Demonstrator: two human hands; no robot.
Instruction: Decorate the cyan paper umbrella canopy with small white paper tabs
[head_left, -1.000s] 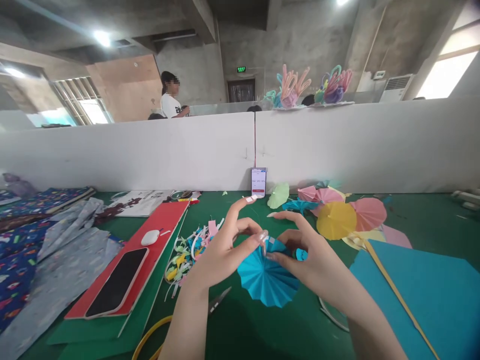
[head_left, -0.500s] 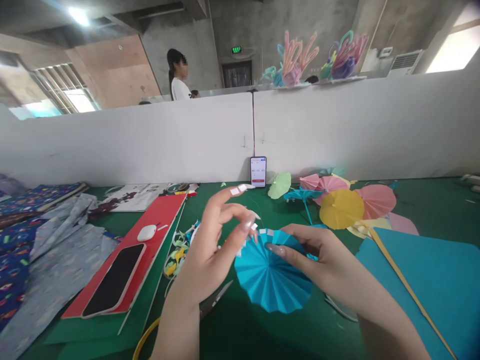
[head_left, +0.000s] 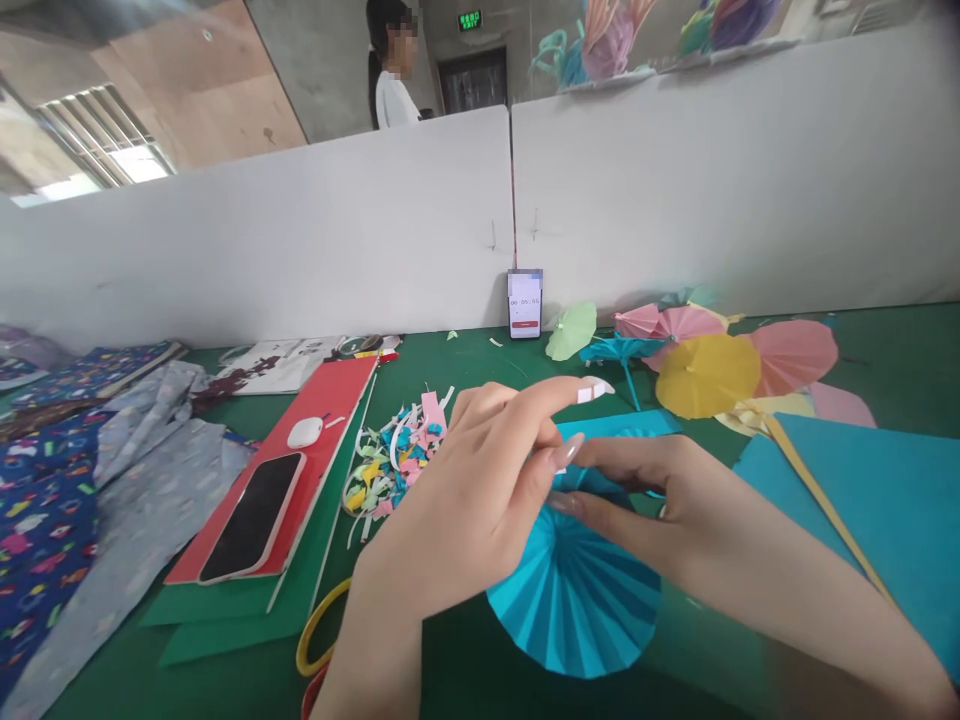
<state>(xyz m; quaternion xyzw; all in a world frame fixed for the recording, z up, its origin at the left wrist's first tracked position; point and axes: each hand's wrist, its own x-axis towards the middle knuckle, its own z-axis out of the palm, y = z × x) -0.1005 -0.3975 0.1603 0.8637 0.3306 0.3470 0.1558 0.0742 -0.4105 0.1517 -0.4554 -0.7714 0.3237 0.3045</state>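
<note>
A blue pleated paper disc (head_left: 577, 610) hangs tilted between my hands, its folds spreading from the middle. My right hand (head_left: 645, 480) pinches its upper edge between thumb and fingers. My left hand (head_left: 495, 480) meets the same edge, thumb and bent fingers closed there, with a small white bit by the thumb tip. Its index finger sticks out above, a white piece of paper or tape (head_left: 591, 394) stuck on it. The left hand hides part of the disc's left edge. Behind the hands lies more blue paper (head_left: 660, 424).
Finished paper umbrellas, among them a yellow one (head_left: 705, 375) and a blue one (head_left: 619, 348), lie at the back right. Paper scraps (head_left: 397, 450) fill a spot at left, near scissors (head_left: 319, 625). A phone (head_left: 525, 310) leans against the white partition (head_left: 337, 240).
My left hand has moved right to the disc's upper edge, closing against it near my right fingers. The scissors' blades are now hidden behind my left arm. The camera has tipped down.
</note>
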